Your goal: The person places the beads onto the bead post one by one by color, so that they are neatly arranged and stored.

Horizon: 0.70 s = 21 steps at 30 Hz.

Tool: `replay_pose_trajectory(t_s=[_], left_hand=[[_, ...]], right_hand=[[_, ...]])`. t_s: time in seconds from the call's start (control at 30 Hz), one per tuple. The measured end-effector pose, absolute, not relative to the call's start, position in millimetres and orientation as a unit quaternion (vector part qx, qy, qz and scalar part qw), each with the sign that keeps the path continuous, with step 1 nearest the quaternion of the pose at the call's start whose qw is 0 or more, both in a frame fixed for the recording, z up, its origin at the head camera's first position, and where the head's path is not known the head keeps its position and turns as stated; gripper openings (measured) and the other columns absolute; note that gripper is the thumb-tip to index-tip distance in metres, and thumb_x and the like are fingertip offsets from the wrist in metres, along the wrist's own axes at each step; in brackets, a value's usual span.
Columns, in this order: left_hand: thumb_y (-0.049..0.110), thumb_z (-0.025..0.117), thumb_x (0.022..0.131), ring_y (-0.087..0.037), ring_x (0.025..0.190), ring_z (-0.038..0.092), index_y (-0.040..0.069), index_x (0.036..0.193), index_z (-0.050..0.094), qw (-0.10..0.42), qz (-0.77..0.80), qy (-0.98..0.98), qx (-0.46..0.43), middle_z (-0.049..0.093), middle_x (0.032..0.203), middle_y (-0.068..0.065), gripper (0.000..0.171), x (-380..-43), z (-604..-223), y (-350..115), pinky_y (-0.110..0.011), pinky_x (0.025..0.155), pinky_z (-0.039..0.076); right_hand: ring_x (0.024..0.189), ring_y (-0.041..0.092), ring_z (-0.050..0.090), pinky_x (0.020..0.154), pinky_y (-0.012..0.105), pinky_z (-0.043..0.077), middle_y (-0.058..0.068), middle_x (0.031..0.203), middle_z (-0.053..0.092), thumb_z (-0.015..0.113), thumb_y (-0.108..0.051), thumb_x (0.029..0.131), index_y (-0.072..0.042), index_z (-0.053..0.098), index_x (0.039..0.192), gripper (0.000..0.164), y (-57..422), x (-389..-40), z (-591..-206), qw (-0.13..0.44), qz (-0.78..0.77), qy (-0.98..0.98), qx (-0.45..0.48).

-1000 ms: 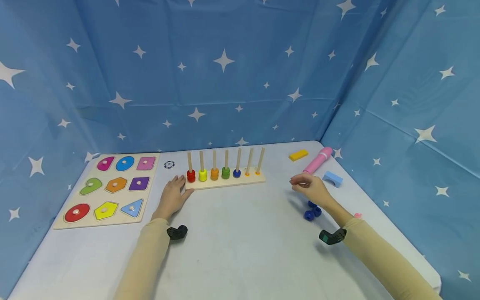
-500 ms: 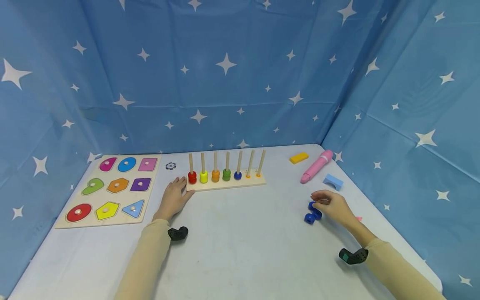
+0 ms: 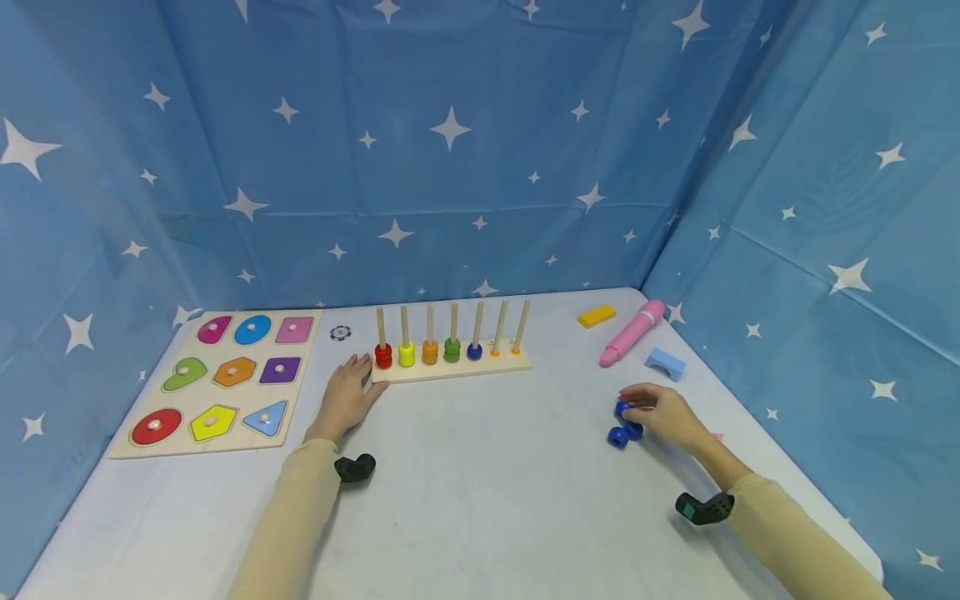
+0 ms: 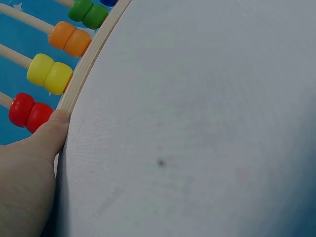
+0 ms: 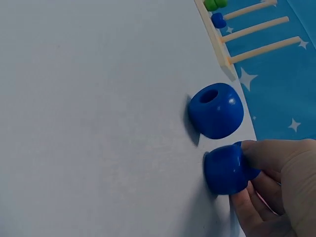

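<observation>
My left hand rests at the left end of the wooden counting rack. Its thumb touches the front edge, and the fingers lie straight beside the end; the left wrist view hides those fingers. Beads in red, yellow, orange and green sit in pairs on pegs, with one blue bead on the fifth peg. The last two pegs carry no bead. My right hand pinches a blue bead between thumb and fingers, on the table. Against it is a second blue bead; a third blue bead lies apart.
A wooden shape puzzle board lies at the left, with a small black-and-white disc beside it. At the right are a yellow block, a pink marker-shaped toy, a blue arch block and a small pink piece.
My right hand has come down toward me and to the right, from near the pink toy to the blue beads, and now pinches one. The left hand stays at the rack.
</observation>
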State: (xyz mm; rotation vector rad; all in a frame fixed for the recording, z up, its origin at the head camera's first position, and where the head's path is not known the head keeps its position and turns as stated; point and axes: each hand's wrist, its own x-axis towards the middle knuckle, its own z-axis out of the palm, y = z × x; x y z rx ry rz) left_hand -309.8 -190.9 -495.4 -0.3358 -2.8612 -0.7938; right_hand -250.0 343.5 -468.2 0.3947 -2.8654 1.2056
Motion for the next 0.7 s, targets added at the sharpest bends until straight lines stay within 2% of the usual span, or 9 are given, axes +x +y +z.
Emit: replay_pose_trajectory(t_s=[0.13, 0.23, 0.37, 0.57, 0.7], left_hand=[[0.032, 0.058, 0.094, -0.042, 0.136, 0.024, -0.01, 0.138, 0.038, 0.083, -0.264, -0.954, -0.114, 0.036, 0.143, -0.027, 0.064, -309, -496, -191, -0.054, 0.114, 0.014], [0.031, 0.059, 0.094, -0.043, 0.135, 0.025, -0.011, 0.137, 0.038, 0.089, -0.26, -0.955, -0.114, 0.037, 0.143, -0.027, 0.064, -309, -498, -191, -0.054, 0.113, 0.014], [0.031, 0.059, 0.094, -0.042, 0.136, 0.024, -0.01, 0.138, 0.039, 0.087, -0.263, -0.954, -0.111, 0.037, 0.143, -0.026, 0.064, -308, -498, -191, -0.053, 0.114, 0.014], [0.032, 0.058, 0.094, -0.042, 0.137, 0.023, -0.01, 0.139, 0.037, 0.081, -0.261, -0.956, -0.108, 0.036, 0.144, -0.026, 0.065, -307, -495, -190, -0.053, 0.114, 0.013], [0.033, 0.057, 0.095, -0.041, 0.137, 0.023, -0.009, 0.139, 0.037, 0.078, -0.262, -0.956, -0.107, 0.035, 0.144, -0.025, 0.065, -308, -495, -190, -0.052, 0.114, 0.013]], right_hand=[[0.103, 0.033, 0.061, 0.082, 0.019, 0.052, 0.017, 0.111, 0.065, 0.068, -0.013, 0.088, 0.004, 0.06, 0.118, 0.035, 339, -255, -467, -0.008, 0.397, -0.909, 0.125], [0.104, 0.034, 0.06, 0.084, 0.024, 0.053, 0.018, 0.112, 0.065, 0.069, -0.011, 0.087, 0.003, 0.059, 0.119, 0.036, 331, -258, -464, -0.006, 0.407, -0.905, 0.121], [0.105, 0.034, 0.059, 0.087, 0.033, 0.054, 0.019, 0.114, 0.063, 0.069, -0.008, 0.085, 0.005, 0.058, 0.119, 0.038, 318, -265, -458, 0.015, 0.415, -0.901, 0.123], [0.103, 0.034, 0.06, 0.088, 0.035, 0.053, 0.019, 0.115, 0.062, 0.069, -0.007, 0.085, 0.003, 0.058, 0.118, 0.036, 288, -284, -436, 0.052, 0.416, -0.894, 0.157], [0.103, 0.031, 0.061, 0.09, 0.041, 0.051, 0.016, 0.115, 0.062, 0.07, -0.005, 0.084, 0.0, 0.059, 0.118, 0.036, 259, -300, -409, 0.078, 0.427, -0.884, 0.173]])
